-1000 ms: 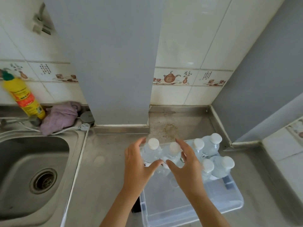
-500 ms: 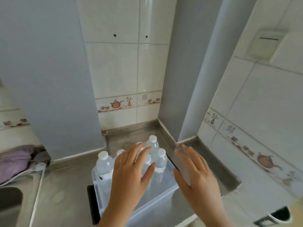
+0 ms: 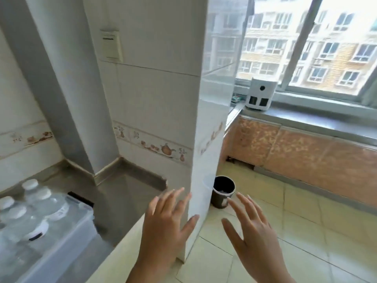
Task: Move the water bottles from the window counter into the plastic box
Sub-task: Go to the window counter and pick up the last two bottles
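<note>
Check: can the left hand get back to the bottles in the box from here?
Probably yes. The left hand is open and empty, the bottles stand in the open-topped box on its left, and only bare counter lies between.

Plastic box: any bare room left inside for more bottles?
The bottles crowd the far end of the plastic box. The near end, bordered by its right wall, looks bare. The steel counter behind it is also free.

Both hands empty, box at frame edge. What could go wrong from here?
1. The clear plastic box with white-capped water bottles sits at the far left, nearly out of view, so return placement could be misjudged.
2. The white tiled pillar stands just ahead of the open left hand and right hand; swinging past could clip it.
3. The dark bin on the floor could trip.
</note>
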The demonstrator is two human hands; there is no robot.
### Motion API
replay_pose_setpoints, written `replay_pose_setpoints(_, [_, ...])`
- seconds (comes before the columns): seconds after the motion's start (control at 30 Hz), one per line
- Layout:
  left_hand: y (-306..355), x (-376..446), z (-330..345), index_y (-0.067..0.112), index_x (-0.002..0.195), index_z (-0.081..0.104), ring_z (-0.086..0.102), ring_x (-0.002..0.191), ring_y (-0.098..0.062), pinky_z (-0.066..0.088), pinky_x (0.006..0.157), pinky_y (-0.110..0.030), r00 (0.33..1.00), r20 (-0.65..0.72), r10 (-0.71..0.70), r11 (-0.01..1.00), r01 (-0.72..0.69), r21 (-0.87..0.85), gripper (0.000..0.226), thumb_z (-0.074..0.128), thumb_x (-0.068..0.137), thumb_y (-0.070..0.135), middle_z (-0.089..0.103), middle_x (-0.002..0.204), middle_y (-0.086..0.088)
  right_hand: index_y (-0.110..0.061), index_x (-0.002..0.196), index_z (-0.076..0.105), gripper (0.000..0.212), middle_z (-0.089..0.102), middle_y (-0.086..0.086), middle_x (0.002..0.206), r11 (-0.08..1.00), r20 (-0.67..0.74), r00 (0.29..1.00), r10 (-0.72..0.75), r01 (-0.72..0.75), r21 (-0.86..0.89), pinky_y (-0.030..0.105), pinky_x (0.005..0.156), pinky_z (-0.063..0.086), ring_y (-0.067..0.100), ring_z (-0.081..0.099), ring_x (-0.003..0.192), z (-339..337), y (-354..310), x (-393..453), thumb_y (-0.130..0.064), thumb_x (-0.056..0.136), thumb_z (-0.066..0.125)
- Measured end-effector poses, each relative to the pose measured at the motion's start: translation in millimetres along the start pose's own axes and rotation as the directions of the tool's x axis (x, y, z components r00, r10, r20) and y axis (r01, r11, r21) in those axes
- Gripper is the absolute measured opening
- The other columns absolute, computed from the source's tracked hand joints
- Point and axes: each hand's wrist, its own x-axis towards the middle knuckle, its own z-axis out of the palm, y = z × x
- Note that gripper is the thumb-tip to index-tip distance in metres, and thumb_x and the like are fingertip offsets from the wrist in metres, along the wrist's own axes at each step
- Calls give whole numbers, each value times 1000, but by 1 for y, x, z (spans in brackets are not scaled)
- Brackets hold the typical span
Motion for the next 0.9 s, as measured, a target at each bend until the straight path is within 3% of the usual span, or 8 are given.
replay_pose_setpoints(0.17, [80, 23, 47, 30, 129, 61, 48, 123, -11, 37, 103, -36, 982, 89, 169, 984, -162, -78, 53, 57, 84, 58, 61, 132, 8, -25, 127, 55, 52, 57, 3, 136, 983, -40, 984, 173, -175, -62, 49, 94, 49, 26, 51, 128, -40, 79, -32, -55, 93, 31])
replay_pose_setpoints(0.37, [169, 77, 103, 26, 127, 61, 49, 122, -13, 29, 105, -36, 929, 64, 363, 915, -343, -210, 51, 49, 87, 54, 60, 130, 7, -21, 127, 58, 51, 57, 2, 136, 930, -141, 925, 354, -364, -51, 41, 97, 43, 24, 50, 128, -73, 162, -38, -51, 90, 38])
replay_pose_setpoints(0.5, [224, 121, 154, 27, 129, 60, 47, 125, -13, 37, 105, -40, 888, 97, 450, 868, -410, -281, 52, 49, 87, 56, 59, 132, 8, -23, 131, 55, 53, 55, 1, 138, 879, -174, 872, 457, -473, -62, 40, 97, 43, 24, 50, 128, -83, 225, -32, -51, 90, 39])
replay_pose_setpoints(0.63, [277, 171, 211, 29, 134, 56, 47, 129, -12, 31, 106, -35, 853, 133, 504, 821, -426, -381, 55, 45, 90, 60, 56, 137, 9, -27, 135, 50, 54, 50, -2, 142, 823, -172, 821, 545, -562, -78, 40, 100, 42, 21, 48, 129, -89, 294, -15, -53, 90, 37])
replay_pose_setpoints(0.9, [398, 274, 314, 28, 132, 59, 48, 126, -15, 39, 103, -42, 742, 127, 659, 704, -547, -453, 58, 44, 88, 63, 57, 135, 7, -30, 133, 51, 51, 52, -5, 140, 684, -236, 693, 681, -717, -133, 32, 94, 42, 17, 51, 124, -114, 418, 21, -53, 90, 37])
